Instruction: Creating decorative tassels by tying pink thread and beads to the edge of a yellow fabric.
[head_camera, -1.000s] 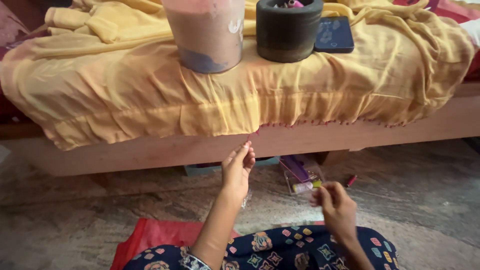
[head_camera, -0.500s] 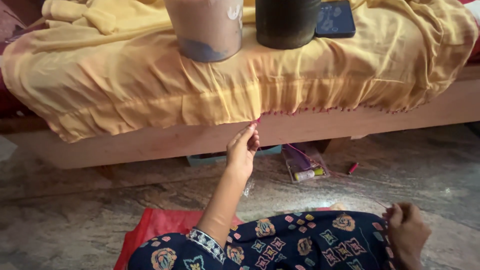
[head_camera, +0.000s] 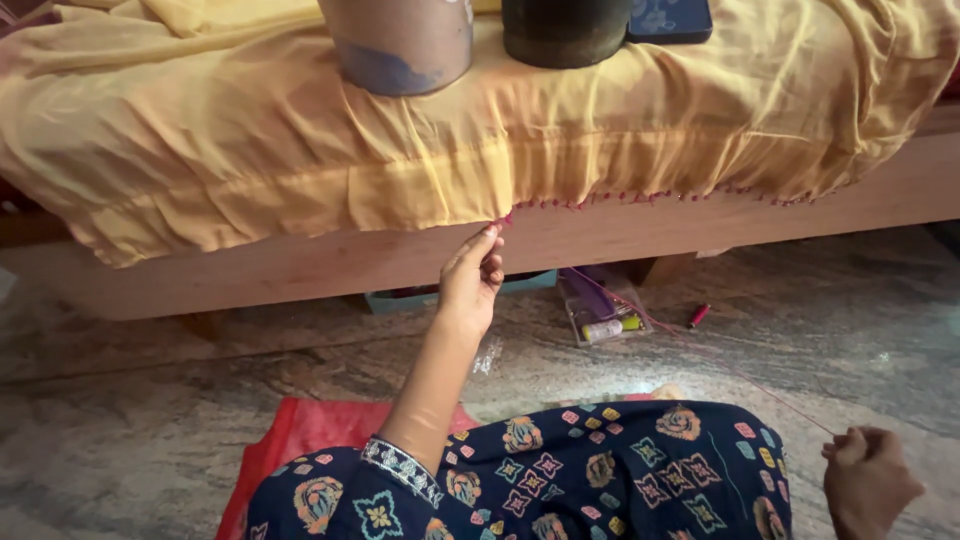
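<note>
Cloth hem sits pinched at my left hand's fingertips, above it. I judge a hard tug could snap the thread or pucker the hem. Off to the right, my right hand is closed, holding the thread taut.

Single head view, looking down and forward from a seated person, close range. Bench edge spans upper frame, floor mid-frame, own lap along the bottom.
</note>
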